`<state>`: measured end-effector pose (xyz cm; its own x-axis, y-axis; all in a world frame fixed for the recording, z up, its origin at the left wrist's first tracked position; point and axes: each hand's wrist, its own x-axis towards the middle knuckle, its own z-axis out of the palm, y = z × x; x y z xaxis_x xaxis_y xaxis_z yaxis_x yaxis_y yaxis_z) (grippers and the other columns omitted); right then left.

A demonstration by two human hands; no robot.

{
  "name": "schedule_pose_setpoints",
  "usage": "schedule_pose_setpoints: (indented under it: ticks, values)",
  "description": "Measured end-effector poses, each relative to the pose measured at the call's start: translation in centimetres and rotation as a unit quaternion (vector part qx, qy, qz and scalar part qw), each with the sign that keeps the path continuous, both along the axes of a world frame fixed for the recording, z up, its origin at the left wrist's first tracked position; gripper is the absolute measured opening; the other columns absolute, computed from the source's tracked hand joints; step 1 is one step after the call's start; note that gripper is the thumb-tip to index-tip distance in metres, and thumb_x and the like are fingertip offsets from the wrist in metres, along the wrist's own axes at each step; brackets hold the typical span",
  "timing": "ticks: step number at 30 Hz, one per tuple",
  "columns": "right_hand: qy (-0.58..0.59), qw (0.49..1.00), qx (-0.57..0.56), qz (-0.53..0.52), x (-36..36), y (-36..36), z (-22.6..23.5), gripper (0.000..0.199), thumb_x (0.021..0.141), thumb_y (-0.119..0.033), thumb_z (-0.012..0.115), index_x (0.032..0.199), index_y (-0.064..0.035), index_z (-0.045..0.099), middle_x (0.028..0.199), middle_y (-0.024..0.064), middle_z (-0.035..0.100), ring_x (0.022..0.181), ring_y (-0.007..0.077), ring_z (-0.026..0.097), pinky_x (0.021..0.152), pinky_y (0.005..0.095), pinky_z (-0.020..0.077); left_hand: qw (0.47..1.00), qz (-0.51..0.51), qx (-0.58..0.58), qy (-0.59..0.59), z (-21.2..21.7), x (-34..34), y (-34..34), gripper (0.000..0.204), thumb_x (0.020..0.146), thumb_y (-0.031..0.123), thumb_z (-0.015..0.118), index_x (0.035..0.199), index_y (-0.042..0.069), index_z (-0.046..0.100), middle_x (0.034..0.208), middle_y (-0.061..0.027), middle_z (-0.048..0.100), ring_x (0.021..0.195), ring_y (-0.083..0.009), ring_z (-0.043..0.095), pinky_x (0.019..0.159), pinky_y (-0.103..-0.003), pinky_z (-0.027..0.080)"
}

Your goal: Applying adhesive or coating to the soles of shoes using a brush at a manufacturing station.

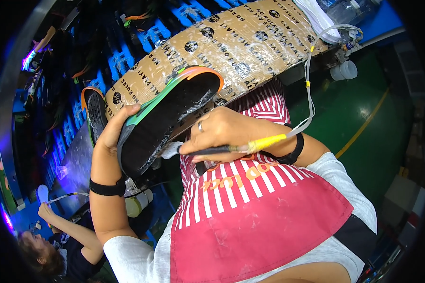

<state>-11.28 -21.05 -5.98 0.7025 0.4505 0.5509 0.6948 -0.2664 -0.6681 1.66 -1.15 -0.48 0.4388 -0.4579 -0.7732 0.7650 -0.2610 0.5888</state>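
Note:
My left hand [115,126] grips a black shoe outsole [167,108] with green and orange edging, its thumb over the green rim. The sole is tilted, its dark inner face toward me, and a wet, whitish film shines along its near edge. In my right hand [222,128] is a glue brush [211,150], closed round its black handle. The white bristles touch or nearly touch the sole's near edge. A clear tube [310,101] with yellow bands runs from the brush's yellow end. Beyond my left hand stands a second sole [96,108] with an orange rim.
A worktop [245,40] covered in printed brown cardboard lies ahead, with a white shoe part [320,21] at its far right. A white cup [344,70] hangs beside it. Blue slatted racks [120,61] run along the left. A co-worker's hand [45,212] holds a pale sole at lower left.

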Motion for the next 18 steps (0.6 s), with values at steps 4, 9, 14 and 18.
schedule_pose_setpoints:
  ticks: [4,9,14,18]
  values:
    - [0.078,0.983,0.146,-0.085,1.2,0.2,-0.3,0.021,0.073,-0.013,0.071,0.091,-0.0027,0.066,0.07,0.0109,0.062,0.06,0.0203,0.06,0.054,0.0285,0.0446,0.997,0.047,-0.065,-0.017,-2.2,-0.8,-0.1,0.041,0.08,0.029,0.054,0.107,-0.003,0.056,0.093,-0.0181,0.063,0.077,-0.0259,0.064,0.071,-0.034,0.053]
    - [0.235,0.922,0.241,-0.192,1.4,-1.6,-0.6,0.017,0.074,-0.011,0.069,0.088,-0.0014,0.068,0.075,0.0066,0.066,0.067,0.0114,0.061,0.062,0.023,0.0475,0.989,0.097,-0.109,0.004,-2.3,-2.6,-1.3,0.044,0.08,0.031,0.052,0.107,-0.003,0.056,0.095,-0.017,0.063,0.082,-0.0253,0.063,0.077,-0.034,0.051]
    - [0.26,0.864,0.34,-0.266,1.3,-3.4,-0.9,0.018,0.076,-0.011,0.066,0.089,0.0009,0.067,0.069,0.0046,0.063,0.06,0.0087,0.056,0.055,0.0217,0.0436,0.984,0.146,-0.096,0.026,-3.6,-3.2,-1.6,0.047,0.079,0.034,0.051,0.109,-0.003,0.056,0.097,-0.0173,0.063,0.08,-0.0262,0.064,0.076,-0.035,0.052]
    - [0.045,0.884,0.213,-0.413,1.6,-3.3,-0.7,0.017,0.075,-0.007,0.066,0.089,0.0016,0.066,0.074,0.0113,0.064,0.063,0.0138,0.061,0.056,0.0243,0.0463,0.969,0.099,-0.213,0.079,-5.6,-2.7,-1.4,0.047,0.083,0.035,0.041,0.112,0.0,0.055,0.1,-0.0167,0.063,0.085,-0.0274,0.063,0.079,-0.038,0.052]
